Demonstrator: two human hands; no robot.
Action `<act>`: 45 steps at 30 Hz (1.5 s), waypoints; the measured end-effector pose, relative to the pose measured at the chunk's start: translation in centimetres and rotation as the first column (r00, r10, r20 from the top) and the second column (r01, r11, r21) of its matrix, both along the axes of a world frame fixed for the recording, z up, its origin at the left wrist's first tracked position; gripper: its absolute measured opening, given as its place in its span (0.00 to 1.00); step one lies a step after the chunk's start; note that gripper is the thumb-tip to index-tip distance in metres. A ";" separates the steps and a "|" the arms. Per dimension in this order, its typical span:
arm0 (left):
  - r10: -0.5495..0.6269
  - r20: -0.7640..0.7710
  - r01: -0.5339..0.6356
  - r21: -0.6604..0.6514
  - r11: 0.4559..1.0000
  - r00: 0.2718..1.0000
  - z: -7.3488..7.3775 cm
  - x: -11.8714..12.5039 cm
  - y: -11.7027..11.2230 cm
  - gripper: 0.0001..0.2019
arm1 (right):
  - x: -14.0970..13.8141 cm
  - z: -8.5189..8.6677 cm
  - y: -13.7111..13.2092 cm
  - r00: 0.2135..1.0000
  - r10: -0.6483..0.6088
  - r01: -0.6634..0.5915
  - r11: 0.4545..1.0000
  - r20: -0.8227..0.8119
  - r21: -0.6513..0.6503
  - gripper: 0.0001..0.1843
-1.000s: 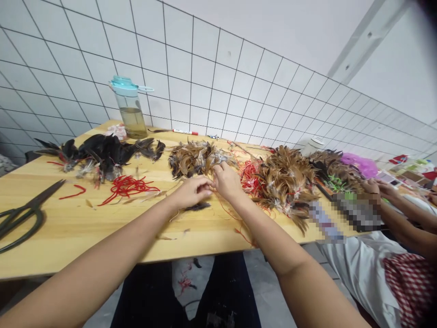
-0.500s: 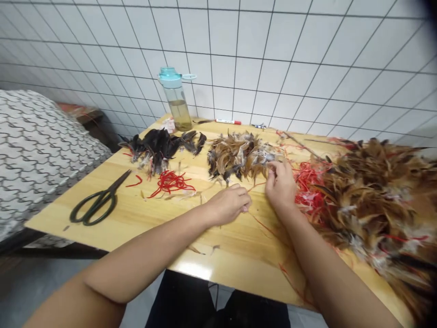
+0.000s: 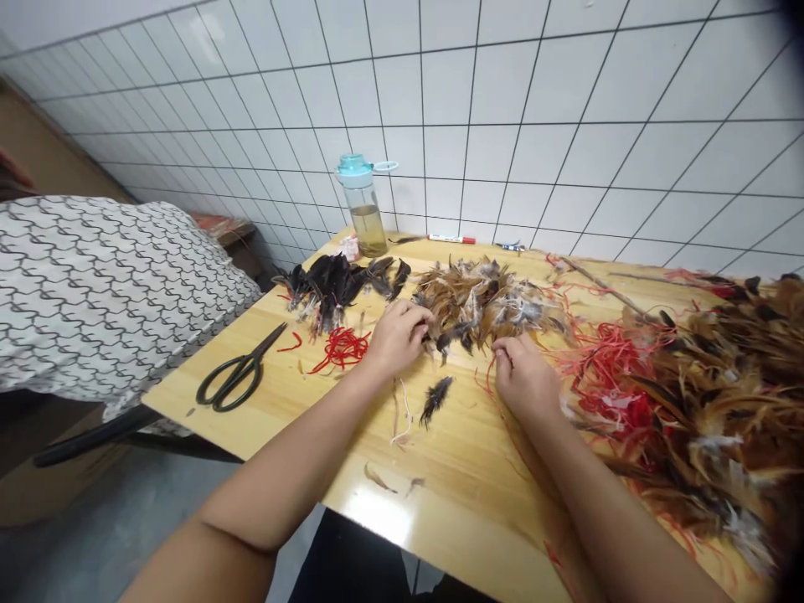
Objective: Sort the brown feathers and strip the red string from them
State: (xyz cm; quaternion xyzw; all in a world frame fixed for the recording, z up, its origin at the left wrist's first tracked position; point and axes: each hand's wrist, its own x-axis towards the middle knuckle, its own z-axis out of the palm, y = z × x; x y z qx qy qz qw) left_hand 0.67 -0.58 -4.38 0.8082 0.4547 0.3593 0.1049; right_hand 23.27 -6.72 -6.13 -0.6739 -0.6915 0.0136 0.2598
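Observation:
My left hand (image 3: 400, 337) is at the left edge of a pile of brown feathers (image 3: 468, 293). Its fingers are curled together at the feathers, and what is between the fingertips is hidden. My right hand (image 3: 528, 378) is closed in front of the same pile, a thin red string (image 3: 488, 387) running down from its fingertips. On the table between my forearms lie a small dark feather (image 3: 435, 400) and a pale strand (image 3: 405, 412). Red string pieces (image 3: 341, 349) lie in a heap beside my left wrist.
Black scissors (image 3: 242, 370) lie at the left of the wooden table (image 3: 301, 419), near black feathers (image 3: 330, 283). A water bottle (image 3: 364, 209) and a marker (image 3: 450, 239) stand and lie by the tiled wall. Red strings (image 3: 609, 368) and more brown feathers (image 3: 722, 402) cover the right side.
My left hand has left the red string and moved forward to the feather pile. The small dark feather and pale strand have come into view. The camera has turned left.

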 end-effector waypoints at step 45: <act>-0.116 0.320 0.158 -0.110 0.981 0.940 1.2 2.2 -2.8 0.07 | -0.8 -0.4 1.4 0.754 0.274 -0.200 0.962 -0.597 0.188 0.12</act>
